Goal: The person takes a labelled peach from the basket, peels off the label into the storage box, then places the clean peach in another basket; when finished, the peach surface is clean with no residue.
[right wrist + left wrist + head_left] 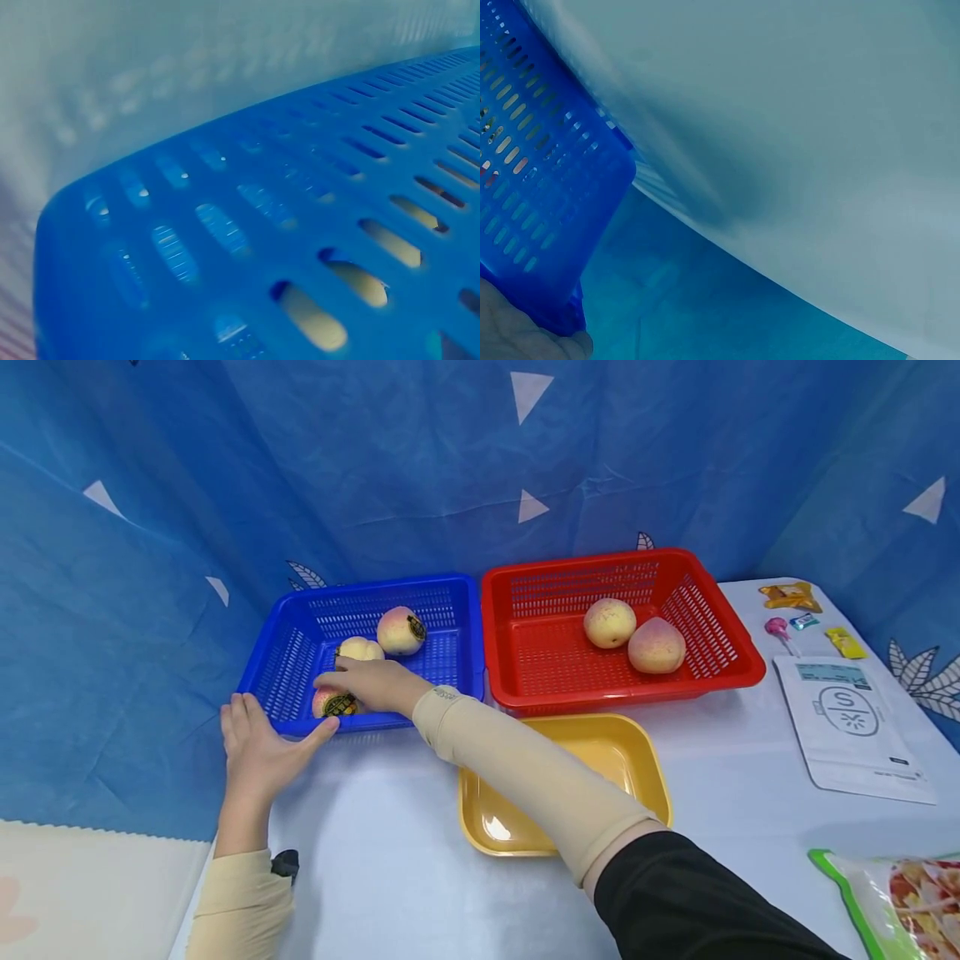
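A blue basket (397,583) at the back left holds three peaches. My right hand (367,683) reaches into it, and its fairly straight fingers lie on top of the front peach (333,703), which bears a dark sticker. The other two peaches (401,631) (360,649) lie just behind. My left hand (258,747) lies flat on the table at the basket's front left corner, thumb against the rim. The left wrist view shows the blue basket (532,172) wall with a bit of palm below it. In the right wrist view the blue basket (300,195) wall fills the frame, pale fruit showing through its slots.
A red basket (592,560) to the right holds two peaches (609,622) (656,645). A yellow tray (637,752) sits in front under my right forearm. A white pouch (855,727), small sweets (787,596) and a snack bag (907,893) lie at the right. Blue cloth hangs behind.
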`<control>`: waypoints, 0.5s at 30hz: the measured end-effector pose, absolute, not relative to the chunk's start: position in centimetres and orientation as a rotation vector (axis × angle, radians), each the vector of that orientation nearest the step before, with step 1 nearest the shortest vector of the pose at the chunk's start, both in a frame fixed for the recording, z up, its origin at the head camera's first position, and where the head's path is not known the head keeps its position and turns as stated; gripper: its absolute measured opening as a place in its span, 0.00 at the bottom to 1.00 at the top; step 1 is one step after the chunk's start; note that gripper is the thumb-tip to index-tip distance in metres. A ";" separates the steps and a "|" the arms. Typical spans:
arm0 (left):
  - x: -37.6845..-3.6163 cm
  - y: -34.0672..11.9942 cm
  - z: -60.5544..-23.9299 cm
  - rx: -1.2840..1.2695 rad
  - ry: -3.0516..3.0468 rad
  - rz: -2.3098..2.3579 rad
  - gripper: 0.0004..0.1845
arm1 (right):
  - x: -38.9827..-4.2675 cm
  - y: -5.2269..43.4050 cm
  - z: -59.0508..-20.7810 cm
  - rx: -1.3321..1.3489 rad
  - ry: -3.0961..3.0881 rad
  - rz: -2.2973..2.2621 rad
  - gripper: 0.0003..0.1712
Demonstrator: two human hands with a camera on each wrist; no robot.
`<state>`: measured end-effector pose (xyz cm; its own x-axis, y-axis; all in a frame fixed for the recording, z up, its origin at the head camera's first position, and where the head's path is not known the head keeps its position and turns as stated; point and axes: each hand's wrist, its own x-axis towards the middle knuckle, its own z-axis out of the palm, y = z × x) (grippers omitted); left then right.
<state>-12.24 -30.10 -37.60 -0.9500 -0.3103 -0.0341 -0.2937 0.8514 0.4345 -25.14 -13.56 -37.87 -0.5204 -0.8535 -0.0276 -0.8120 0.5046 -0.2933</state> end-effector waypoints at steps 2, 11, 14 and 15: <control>-12.2 -30.1 -37.5 0.492 -2.984 -0.692 0.73 | -25.0 -13.5 -37.8 -1.453 2.598 -0.299 0.35; -12.2 -30.3 -37.6 0.490 -2.982 -0.691 0.73 | -25.0 -13.7 -37.6 -1.439 2.627 -0.272 0.22; -12.2 -30.3 -37.6 0.495 -2.992 -0.693 0.73 | -24.9 -13.6 -37.4 -1.475 2.615 -0.181 0.29; -12.2 -30.3 -37.7 0.497 -2.996 -0.692 0.73 | -24.9 -13.6 -37.2 -1.474 2.612 -0.152 0.31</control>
<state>-12.24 -30.31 -37.65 -0.9488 -0.3125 -0.0453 -0.3007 0.8506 0.4314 -24.86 -13.55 -37.24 -0.5109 -0.8568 -0.0705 -0.8428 0.5153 -0.1552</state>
